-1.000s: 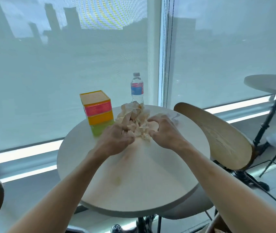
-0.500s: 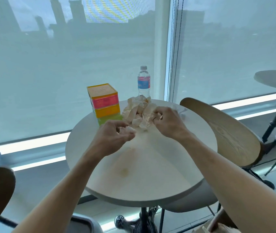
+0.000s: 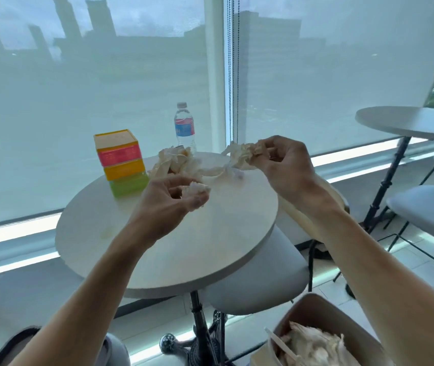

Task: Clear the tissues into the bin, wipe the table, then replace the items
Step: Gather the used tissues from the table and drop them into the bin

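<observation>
The round tabletop [image 3: 184,249] is the biggest thing before me; its near and right edges hang free over a grey stool [image 3: 260,273] tucked beneath, and the broad near half gives open room for moving; its far edge sits close to the blind-covered window. A second round table [image 3: 408,122] stands well apart at the right, cut off by the frame edge, with more seats below it that I cannot count, as they run out of view. The bin [image 3: 324,336] sits on the floor at near right, only partly in frame, with crumpled tissues and a pale stick inside; how full it is I cannot tell. On the far left of the tabletop stands one box [image 3: 120,162], banded yellow, pink, orange and green; its print is too blurred to read; one water bottle [image 3: 185,128] stands upright at the far edge, its foot hidden behind the tissue pile [image 3: 173,162]; the pile's count I cannot make out. My right hand [image 3: 287,167] is raised above the tabletop's far right edge, its grip clenched round a tissue clump [image 3: 245,154] with a strand trailing down to the pile. My left hand [image 3: 173,196] hovers over the middle, its grip pinching one small tissue wad [image 3: 197,188].
</observation>
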`<control>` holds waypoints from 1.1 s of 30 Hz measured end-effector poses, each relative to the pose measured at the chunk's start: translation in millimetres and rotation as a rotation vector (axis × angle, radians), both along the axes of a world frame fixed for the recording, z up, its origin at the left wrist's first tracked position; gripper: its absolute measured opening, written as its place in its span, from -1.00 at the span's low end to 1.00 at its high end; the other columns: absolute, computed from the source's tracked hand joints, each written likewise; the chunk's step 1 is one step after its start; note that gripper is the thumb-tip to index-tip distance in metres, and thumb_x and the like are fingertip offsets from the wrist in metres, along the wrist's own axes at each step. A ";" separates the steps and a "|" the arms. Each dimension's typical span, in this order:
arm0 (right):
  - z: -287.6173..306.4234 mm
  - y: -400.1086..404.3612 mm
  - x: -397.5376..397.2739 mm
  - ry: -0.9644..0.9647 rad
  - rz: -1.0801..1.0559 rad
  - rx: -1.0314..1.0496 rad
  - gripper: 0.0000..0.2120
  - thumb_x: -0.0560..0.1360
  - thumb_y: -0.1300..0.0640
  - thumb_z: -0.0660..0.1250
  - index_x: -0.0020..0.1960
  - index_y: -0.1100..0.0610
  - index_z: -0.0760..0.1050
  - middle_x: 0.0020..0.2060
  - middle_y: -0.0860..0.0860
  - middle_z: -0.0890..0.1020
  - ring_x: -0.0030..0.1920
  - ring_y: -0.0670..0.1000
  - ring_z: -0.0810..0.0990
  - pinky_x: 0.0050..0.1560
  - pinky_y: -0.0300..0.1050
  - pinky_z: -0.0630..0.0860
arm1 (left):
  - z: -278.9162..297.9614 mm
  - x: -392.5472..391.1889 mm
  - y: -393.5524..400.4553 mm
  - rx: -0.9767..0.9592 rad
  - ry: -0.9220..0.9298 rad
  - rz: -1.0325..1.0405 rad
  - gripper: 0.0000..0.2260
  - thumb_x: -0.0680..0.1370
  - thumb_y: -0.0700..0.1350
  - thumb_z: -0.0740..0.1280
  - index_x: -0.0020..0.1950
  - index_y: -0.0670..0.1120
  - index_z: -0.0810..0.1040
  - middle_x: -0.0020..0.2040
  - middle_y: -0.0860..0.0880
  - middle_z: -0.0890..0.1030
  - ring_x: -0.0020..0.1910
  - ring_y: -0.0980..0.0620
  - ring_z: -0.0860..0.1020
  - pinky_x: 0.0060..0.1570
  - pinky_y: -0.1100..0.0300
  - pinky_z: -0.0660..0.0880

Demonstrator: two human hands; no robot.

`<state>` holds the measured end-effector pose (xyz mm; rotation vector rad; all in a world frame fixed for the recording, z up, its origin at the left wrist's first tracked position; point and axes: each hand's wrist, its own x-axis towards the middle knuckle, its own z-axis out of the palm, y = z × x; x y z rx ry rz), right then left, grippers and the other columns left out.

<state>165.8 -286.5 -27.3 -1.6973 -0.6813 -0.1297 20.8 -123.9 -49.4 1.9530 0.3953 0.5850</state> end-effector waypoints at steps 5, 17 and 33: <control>-23.0 -60.4 0.2 0.079 -0.008 -0.021 -0.91 0.47 0.10 0.45 -0.10 0.12 0.63 -0.19 0.18 0.67 -0.28 -0.01 0.52 -0.25 -0.17 0.45 | 6.3 9.0 -60.4 -0.020 -0.036 -0.076 -0.85 0.42 -0.09 0.51 -0.03 0.00 0.69 -0.19 -0.01 0.72 -0.16 0.04 0.67 -0.17 0.29 0.55; -153.6 -201.8 0.4 0.267 -0.015 -0.417 -0.91 0.50 0.13 0.38 -0.18 0.08 0.58 -0.34 -0.05 0.55 -0.32 -0.09 0.46 -0.27 -0.21 0.41 | -30.3 17.3 -188.8 -0.060 0.090 -0.260 -0.84 0.36 -0.17 0.54 -0.10 0.01 0.70 -0.17 -0.09 0.72 -0.15 -0.11 0.67 0.03 -0.04 0.58; -217.3 -228.2 -1.7 0.413 0.193 -0.707 -0.63 0.54 0.29 0.19 0.26 0.01 0.55 0.20 0.05 0.57 0.22 0.02 0.53 0.23 -0.06 0.53 | -179.0 19.9 -247.7 0.123 0.580 -0.197 -0.74 0.33 -0.12 0.48 -0.04 0.15 0.67 -0.06 0.04 0.66 -0.12 0.12 0.61 -0.12 0.27 0.56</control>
